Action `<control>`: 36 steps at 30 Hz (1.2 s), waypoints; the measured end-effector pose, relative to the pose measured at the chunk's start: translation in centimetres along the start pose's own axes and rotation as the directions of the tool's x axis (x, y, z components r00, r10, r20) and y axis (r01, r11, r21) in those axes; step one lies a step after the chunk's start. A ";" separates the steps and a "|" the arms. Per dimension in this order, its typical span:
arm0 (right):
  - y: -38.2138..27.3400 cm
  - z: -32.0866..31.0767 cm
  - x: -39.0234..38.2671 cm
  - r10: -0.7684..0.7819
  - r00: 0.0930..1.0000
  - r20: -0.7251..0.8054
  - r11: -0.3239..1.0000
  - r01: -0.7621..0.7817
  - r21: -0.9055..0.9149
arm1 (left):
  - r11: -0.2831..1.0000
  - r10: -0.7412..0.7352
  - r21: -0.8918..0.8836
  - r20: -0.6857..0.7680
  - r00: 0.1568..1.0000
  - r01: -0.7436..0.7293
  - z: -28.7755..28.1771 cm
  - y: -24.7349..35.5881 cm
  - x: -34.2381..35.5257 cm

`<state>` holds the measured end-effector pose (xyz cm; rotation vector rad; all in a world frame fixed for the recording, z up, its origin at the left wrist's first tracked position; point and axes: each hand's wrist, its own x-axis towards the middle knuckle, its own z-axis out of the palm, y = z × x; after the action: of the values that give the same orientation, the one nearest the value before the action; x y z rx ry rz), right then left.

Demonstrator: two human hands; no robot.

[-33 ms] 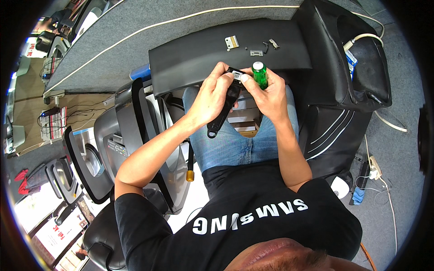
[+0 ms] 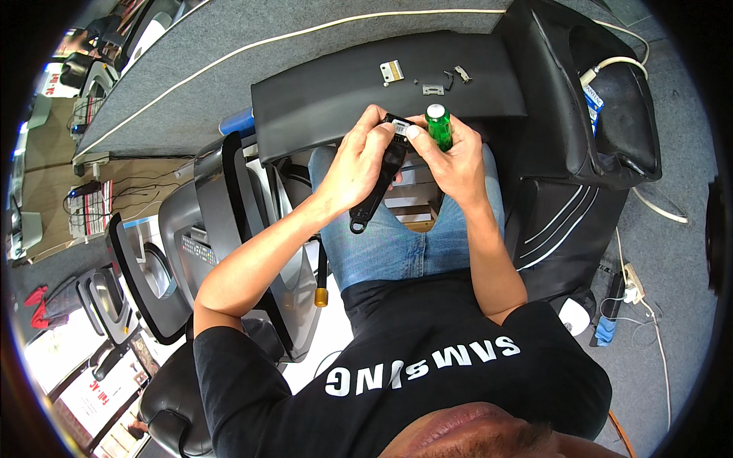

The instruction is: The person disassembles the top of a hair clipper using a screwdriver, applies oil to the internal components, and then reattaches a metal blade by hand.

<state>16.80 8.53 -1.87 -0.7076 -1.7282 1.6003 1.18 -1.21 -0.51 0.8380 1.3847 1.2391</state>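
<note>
My left hand (image 2: 357, 162) is closed around a black hair clipper (image 2: 379, 187), held slanting above my lap with its open-topped head away from me and its hanging loop toward me. A pale part shows in the clipper's head. My right hand (image 2: 456, 166) is closed on a screwdriver (image 2: 440, 131) with a green handle and white end cap; its shaft is hidden. The right thumb touches the clipper's head. Beyond my hands, a metal clipper blade (image 2: 392, 72), a slotted metal plate (image 2: 433, 90), a small metal bracket (image 2: 463, 74) and tiny dark pieces lie on the cushion.
The black padded cushion (image 2: 321, 95) spans the far side of my knees. A black armrest (image 2: 546, 99) stands at right, with a white cable and blue packet in its hollow. At left are a grey chair-like frame (image 2: 179, 221) and a remote control (image 2: 198, 249).
</note>
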 end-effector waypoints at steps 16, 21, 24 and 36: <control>-0.3 0.7 -0.2 0.046 0.998 -0.054 0.998 -0.044 0.033 | 1.000 -0.012 0.017 0.010 1.000 0.012 -0.1 -0.3 0.0; -0.5 0.7 -0.1 0.068 0.996 -0.054 0.997 -0.067 0.024 | 1.000 -0.001 0.028 0.003 1.000 0.001 -0.1 -0.5 0.1; -0.4 0.8 -0.1 0.087 0.995 -0.051 0.994 -0.084 0.065 | 0.998 -0.004 0.058 -0.015 1.000 0.005 0.0 -0.5 0.1; -0.9 0.4 0.2 0.095 0.995 -0.021 0.995 -0.095 0.010 | 0.996 0.018 0.083 -0.036 0.999 -0.015 0.1 -0.7 0.0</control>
<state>16.40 8.30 -1.00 -0.8109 -1.6932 1.6570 1.38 -1.35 -1.17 0.8889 1.4698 1.2219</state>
